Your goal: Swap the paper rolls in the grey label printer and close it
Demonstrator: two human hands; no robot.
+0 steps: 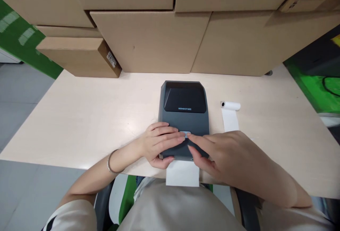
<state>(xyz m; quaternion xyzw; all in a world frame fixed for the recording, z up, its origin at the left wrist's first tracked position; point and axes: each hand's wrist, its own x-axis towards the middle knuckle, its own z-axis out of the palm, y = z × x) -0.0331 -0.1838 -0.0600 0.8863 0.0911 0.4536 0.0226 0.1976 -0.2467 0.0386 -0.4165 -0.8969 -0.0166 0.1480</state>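
Note:
A dark grey label printer (183, 122) with a glossy black lid window sits on the table in front of me. A white paper strip (182, 174) sticks out of its near side, past the table's edge. My left hand (161, 141) lies over the printer's left side, fingers stretched out, thumb by the front edge. Its fingertips reach a small light-blue piece (186, 133) on the printer's top; whether that is a button or a label I cannot tell. My right hand (216, 151) touches this piece with the index fingertip, thumb held apart below. The other right fingers are hidden.
A small white paper roll (230, 106) with an unrolled tail lies right of the printer, partly behind my right hand. Large cardboard boxes (154, 43) are stacked along the table's far edge. A flatter box (79, 55) stands at the far left of the table (79, 117).

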